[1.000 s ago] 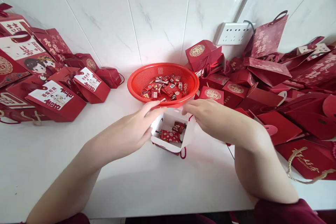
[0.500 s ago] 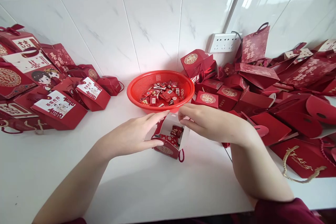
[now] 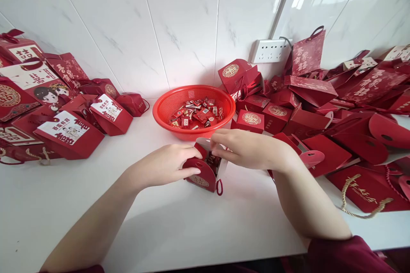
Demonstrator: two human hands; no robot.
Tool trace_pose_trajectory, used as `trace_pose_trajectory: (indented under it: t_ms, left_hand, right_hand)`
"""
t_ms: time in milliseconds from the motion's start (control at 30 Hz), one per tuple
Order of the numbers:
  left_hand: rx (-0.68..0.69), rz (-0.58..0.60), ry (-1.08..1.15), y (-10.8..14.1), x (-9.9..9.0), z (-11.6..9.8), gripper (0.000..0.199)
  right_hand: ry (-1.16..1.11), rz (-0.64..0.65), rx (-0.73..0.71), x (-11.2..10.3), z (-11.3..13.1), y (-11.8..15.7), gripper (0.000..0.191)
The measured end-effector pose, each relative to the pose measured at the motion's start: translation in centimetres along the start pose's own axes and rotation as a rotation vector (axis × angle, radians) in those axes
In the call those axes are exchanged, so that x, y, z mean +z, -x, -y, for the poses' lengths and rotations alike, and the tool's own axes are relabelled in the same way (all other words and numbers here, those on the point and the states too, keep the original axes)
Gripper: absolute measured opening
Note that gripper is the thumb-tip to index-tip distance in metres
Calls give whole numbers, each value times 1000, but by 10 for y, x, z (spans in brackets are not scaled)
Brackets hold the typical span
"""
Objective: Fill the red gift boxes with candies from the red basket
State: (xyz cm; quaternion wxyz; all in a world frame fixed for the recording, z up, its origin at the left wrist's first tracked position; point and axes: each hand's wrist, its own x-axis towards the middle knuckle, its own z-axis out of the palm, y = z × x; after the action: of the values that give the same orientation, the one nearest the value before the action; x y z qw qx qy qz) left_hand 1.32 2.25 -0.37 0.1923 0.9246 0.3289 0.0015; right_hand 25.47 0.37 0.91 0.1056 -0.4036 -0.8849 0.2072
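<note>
Saw red gift box (image 3: pixel 201 181), open, on white surface (image 3: pixel 198 230), just in front of red basket (image 3: pixel 188 135). Found left hand (image 3: pixel 168 163) on flaps (image 3: pixel 206 171), thumb and fingers spread; right hand (image 3: pixel 241 148) curled over opening, could not tell whether pinching.

Left hand (image 3: pixel 168 164): bare; my fingers and thumb are uncovered.
Right hand (image 3: pixel 243 147): bare as well; nail detail too small to read.
Right sleeve (image 3: pixel 346 256): deep maroon, plain, softly creased; cloth ends well above my wrist.
Left sleeve (image 3: pixel 88 269): same maroon; only a sliver shows at the lower edge.
Forearms: uncovered below both sleeves.
</note>
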Motion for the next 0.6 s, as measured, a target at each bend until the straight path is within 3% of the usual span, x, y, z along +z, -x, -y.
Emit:
trace_pose_trajectory:
  t_ms: [167, 300, 467, 600]
  left_hand:
    - [59, 31, 65, -1, -5, 4, 28]
    - [168, 98, 102, 1, -9, 9, 27]
    - [189, 131, 128, 2, -11, 13, 25]
    - [169, 117, 182, 2, -12, 14, 22]
  right_hand:
    - [-61, 67, -36, -9, -4, 5, 22]
    - [-25, 40, -29, -10, -14, 4, 26]
    - [-106, 124, -154, -15, -20, 5, 48]
    - [-76, 8, -54, -5, -19, -2, 39]
